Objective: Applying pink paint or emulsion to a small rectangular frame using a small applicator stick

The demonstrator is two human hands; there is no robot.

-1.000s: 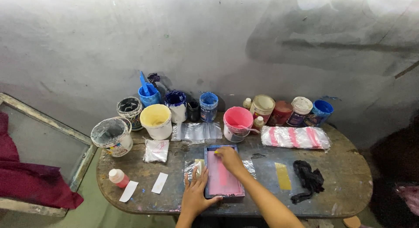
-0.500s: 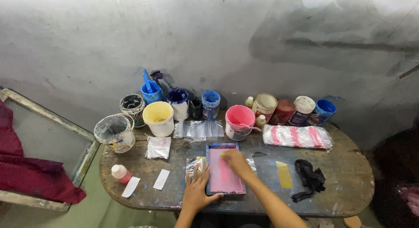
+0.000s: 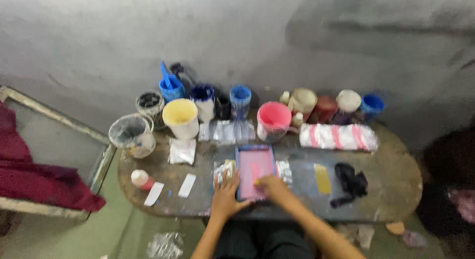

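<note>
Head view: pink frame [image 3: 253, 169] amid paint tubs [image 3: 181, 118].

Dim, soft light; heavy motion blur

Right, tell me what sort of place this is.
Probably a small screen-printing workshop: paint tubs line a stained table by a bare wall, and both hands rest at a small pink frame.

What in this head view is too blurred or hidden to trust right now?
- Right hand: a yellow speck at the fingertips, too blurred to identify.
- Pink frame: near edge covered by both hands; left hand overlaps its corner.
- Back-row pots: contents smeared by motion blur.
- Dark shape at the right edge: cut off.
</note>
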